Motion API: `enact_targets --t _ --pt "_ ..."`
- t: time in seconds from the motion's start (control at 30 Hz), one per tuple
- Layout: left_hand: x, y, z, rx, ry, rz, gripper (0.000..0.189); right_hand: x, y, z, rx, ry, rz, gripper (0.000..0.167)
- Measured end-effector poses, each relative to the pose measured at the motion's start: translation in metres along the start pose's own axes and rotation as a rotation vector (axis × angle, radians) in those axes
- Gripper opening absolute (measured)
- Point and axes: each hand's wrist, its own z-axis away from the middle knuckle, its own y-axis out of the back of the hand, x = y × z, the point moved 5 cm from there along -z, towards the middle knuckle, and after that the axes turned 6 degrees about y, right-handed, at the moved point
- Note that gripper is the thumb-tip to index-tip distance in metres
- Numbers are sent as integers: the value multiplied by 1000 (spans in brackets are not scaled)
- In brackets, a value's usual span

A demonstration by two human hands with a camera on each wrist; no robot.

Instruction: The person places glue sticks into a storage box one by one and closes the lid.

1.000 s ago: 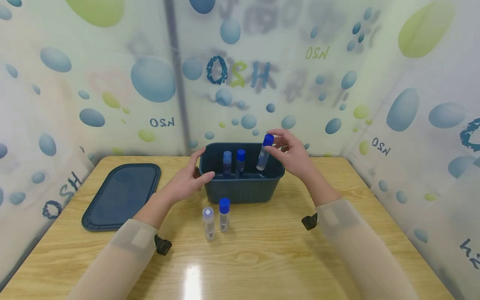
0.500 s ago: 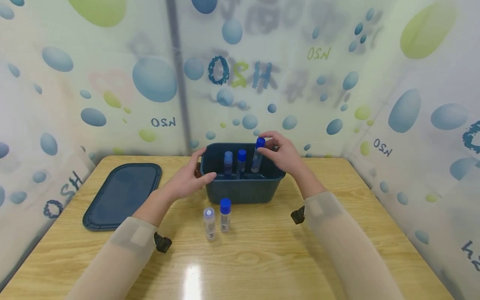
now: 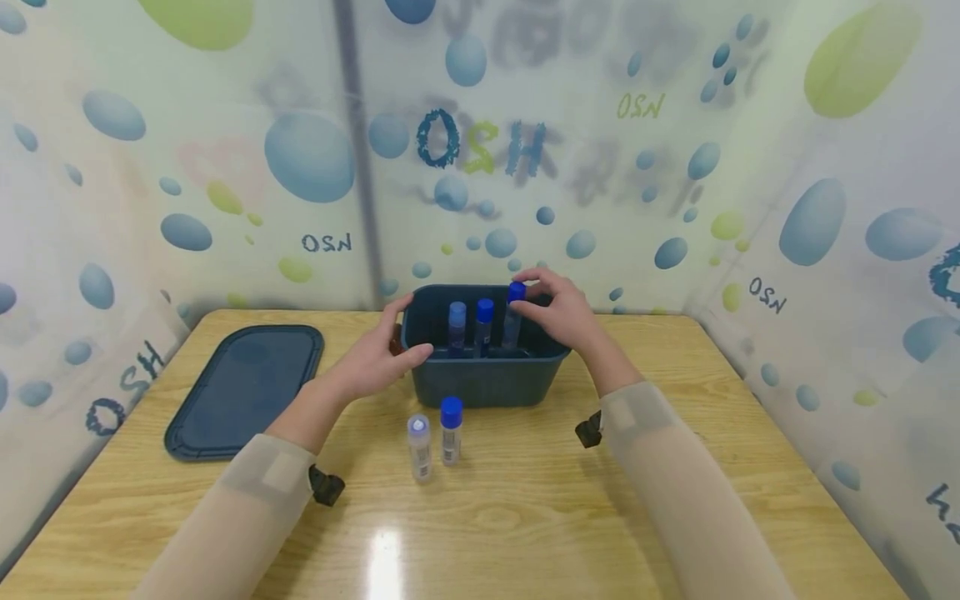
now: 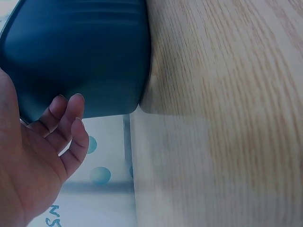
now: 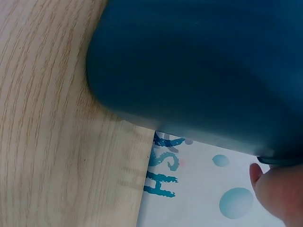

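Observation:
A dark blue plastic bin (image 3: 480, 385) stands towards the back of the table. My left hand (image 3: 369, 360) grips its left end, thumb over the front rim; in the left wrist view several curled fingers (image 4: 75, 109) lie by its outer wall. Inside the bin, at its right part, a clear tube with a blue cap (image 3: 512, 332) stands nearly upright, its cap pinched between thumb and fingers of my right hand (image 3: 561, 313). To its left stand a light-blue-capped tube (image 3: 457, 330) and a dark-blue-capped tube (image 3: 483, 327). The right wrist view shows mostly the bin's outside.
In front of the bin, a clear tube with a whitish cap (image 3: 420, 454) and a blue-capped tube (image 3: 451, 437) stand on the wooden table (image 3: 525, 508). A flat dark blue lid (image 3: 247, 392) lies at the left. Printed fabric walls (image 3: 630, 183) enclose the table.
My right hand has moved left and down, carrying the blue-capped tube deeper into the bin and more upright. The left hand stays on the bin's end.

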Motion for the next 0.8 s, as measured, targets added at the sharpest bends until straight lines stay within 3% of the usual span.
enact_targets --t 0.2,0.43,0.8 --pt "0 -1 -1 -3 16 7 98 2 0 2 -6 -3 40 40" --pt "-1 -1 1 6 22 -8 98 0 -5 0 -74 -3 167 42" --pt "1 -2 0 0 13 -3 98 0 -6 -1 -109 -3 240 42"
